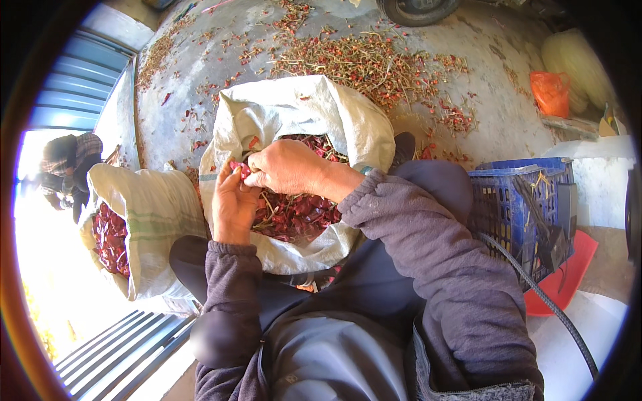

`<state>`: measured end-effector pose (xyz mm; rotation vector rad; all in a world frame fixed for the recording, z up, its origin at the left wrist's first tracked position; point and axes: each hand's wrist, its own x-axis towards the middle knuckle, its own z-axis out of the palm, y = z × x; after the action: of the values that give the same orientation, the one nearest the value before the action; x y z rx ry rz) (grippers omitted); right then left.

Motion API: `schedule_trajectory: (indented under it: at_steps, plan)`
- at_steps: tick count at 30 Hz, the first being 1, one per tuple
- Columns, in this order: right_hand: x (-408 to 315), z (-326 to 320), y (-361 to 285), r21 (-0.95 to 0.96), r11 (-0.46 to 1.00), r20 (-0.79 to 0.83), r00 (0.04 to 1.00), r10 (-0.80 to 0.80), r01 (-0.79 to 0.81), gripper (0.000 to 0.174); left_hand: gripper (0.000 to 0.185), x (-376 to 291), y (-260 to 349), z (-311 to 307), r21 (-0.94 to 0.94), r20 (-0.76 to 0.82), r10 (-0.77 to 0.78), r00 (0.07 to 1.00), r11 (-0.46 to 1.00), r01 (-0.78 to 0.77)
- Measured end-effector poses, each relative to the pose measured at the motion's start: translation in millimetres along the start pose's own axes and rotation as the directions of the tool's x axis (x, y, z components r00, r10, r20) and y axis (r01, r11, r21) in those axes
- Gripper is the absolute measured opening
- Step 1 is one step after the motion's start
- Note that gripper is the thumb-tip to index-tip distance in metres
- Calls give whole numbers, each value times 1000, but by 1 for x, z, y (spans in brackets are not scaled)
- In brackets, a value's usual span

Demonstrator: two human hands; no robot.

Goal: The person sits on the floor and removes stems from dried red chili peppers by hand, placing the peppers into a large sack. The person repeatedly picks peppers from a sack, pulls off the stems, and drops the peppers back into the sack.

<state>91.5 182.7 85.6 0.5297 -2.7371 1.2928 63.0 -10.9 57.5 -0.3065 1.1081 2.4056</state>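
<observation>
A red dried chili pepper (pixel 245 171) is pinched in the fingertips of my left hand (pixel 231 203). My right hand (pixel 286 165) meets it there, thumb and fingers closed on the same pepper's near end. Both hands are over the mouth of a white woven sack (pixel 301 95) with its rim rolled outward, standing between my legs. Inside lie dark red dried chili peppers (pixel 301 213) mixed with straw-coloured stems. My right hand and forearm hide part of these contents.
At left, another woven sack (pixel 165 210) holds red chilies (pixel 109 238). Stems and chili scraps (pixel 351 62) litter the concrete floor beyond. A blue plastic crate (pixel 521 200), a red plastic piece (pixel 569 275) and an orange bag (pixel 550 93) are on the right. A person (pixel 75 155) bends outside the doorway.
</observation>
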Motion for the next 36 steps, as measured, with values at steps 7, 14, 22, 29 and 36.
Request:
schedule_trajectory:
  at_steps: [7, 14, 22, 29, 36]
  plan:
    - [4, 2, 2, -22, 999, -85, 996, -26, 24, 33, 47, -10, 23, 30, 430, -59, 62, 996, 902, -31]
    - [15, 0, 13, 222, 969, -170, 974, 152, -112, 35, 37, -15, 23, 40, 829, 185, 113, 976, 516, -217]
    - [9, 1, 14, 218, 967, -283, 940, 191, -131, 35, 31, -17, 6, 30, 931, 344, 241, 908, 36, -362]
    - [23, -55, 39, 897, 423, -260, 621, 739, -128, 44, 21, -29, -6, 19, 516, 26, 94, 995, 852, -94]
    - [2, -8, 16, 403, 868, 14, 950, 311, -290, 34, 16, -23, -5, 4, 210, 188, 37, 981, 975, -77]
